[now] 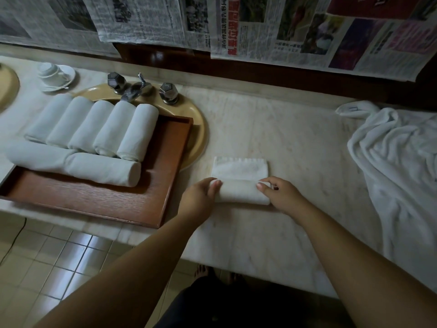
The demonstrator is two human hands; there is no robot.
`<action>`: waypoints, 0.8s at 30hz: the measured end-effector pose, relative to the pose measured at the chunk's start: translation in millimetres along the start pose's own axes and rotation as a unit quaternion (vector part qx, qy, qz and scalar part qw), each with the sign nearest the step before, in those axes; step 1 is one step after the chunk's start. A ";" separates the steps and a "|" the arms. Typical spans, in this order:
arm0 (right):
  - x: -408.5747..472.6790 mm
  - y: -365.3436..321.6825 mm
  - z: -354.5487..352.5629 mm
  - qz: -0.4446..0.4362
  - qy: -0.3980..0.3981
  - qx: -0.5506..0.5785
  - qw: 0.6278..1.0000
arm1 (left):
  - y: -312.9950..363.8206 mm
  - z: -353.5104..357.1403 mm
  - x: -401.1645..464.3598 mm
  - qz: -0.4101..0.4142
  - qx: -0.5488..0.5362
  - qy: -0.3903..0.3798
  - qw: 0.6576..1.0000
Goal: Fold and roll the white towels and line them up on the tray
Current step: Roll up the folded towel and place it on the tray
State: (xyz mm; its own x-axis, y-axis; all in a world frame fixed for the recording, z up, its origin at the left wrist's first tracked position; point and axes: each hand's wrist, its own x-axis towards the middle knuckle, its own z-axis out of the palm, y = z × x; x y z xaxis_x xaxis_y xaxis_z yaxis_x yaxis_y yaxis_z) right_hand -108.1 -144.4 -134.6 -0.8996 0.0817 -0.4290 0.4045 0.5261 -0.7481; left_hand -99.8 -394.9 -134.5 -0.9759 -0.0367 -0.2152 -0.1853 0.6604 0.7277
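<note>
My two hands hold a half-rolled towel on the surface, just right of the tray.

I have my left hand (201,194) at the left end of the towel (241,190) and my right hand (280,194) at the right end, the fingers of both curled round the roll; its unrolled flap lies flat on the surface (272,129) on the side away from me. The wooden tray (163,185) sits partly over the sink (196,129), below the tap (137,88). On the tray five rolled towels (94,125) lie side by side, with a longer roll (94,168) lying across in front of them. Far right of the tray lies a heap of loose towels (397,166). Beyond the tray's left end stands an upturned cup on a saucer (56,75).
</note>
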 end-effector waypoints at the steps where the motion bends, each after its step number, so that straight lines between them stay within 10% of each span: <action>1: 3.2 -2.2 -0.8 0.011 0.000 0.010 1.000 | 1.0 1.0 3.1 -0.008 -0.003 0.001 1.000; 8: 15.5 -17.1 -5.1 0.010 0.073 -0.053 0.996 | 8.4 6.7 16.6 -0.067 0.004 0.045 0.997; 16: -36.1 25.3 14.1 -0.247 0.166 -0.131 0.946 | -9.5 2.9 -4.5 0.214 0.225 0.099 0.945; 24: -53.6 41.2 7.8 -0.238 0.079 -0.178 0.951 | -54.4 -9.7 -35.8 0.272 0.230 0.004 0.934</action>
State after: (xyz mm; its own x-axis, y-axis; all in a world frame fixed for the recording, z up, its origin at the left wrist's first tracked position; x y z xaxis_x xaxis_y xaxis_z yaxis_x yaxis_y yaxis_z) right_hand -41.9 -133.7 -146.4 -0.9918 -0.1260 0.0192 -0.1116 0.7863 -0.6077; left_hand -55.9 -436.8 -160.1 -0.9120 0.3950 0.1108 0.4067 0.8353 0.3700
